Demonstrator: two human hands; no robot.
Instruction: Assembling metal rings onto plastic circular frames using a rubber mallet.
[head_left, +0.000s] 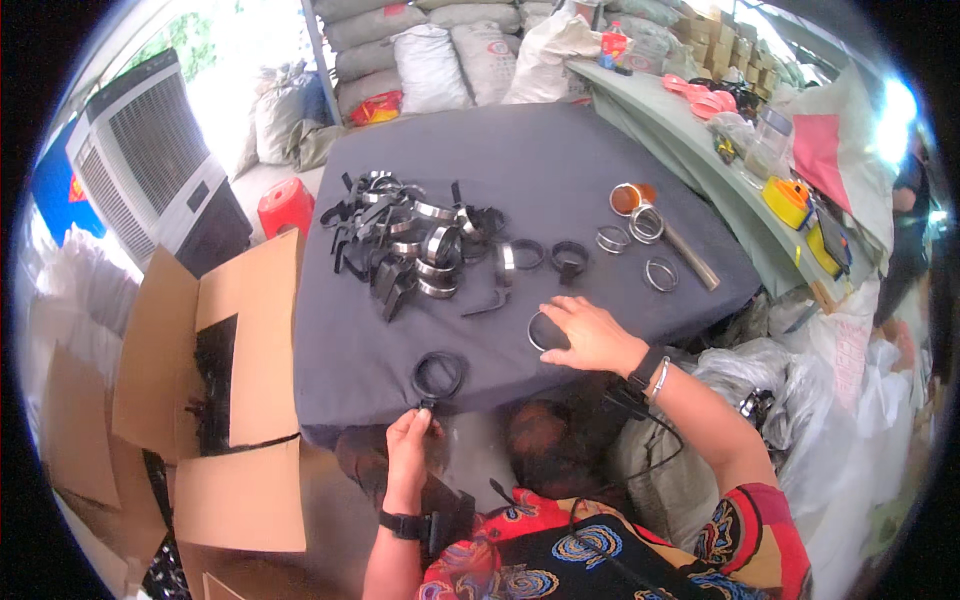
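Note:
At the table's front edge, my left hand (408, 447) pinches the short stem of a black ring (438, 375), which lies over the grey tabletop. My right hand (592, 336) is farther right, its fingers curled over the edge of a thin silver-rimmed ring (540, 331) on the table. Part of that ring is hidden under the fingers. Beyond my hands is a heap of black and silver ring pieces (410, 235) with black tabs. A black ring with a small block (569, 258) lies nearer the middle, beside another black and silver ring (524, 254).
Loose silver rings (661, 273), an orange-brown round piece (627, 198) and a metal tube (692, 258) lie on the right. An open cardboard box (265, 350) stands left, near a red stool (286, 207) and an air cooler (150, 150). A side bench (660, 115) holds tape rolls (787, 203).

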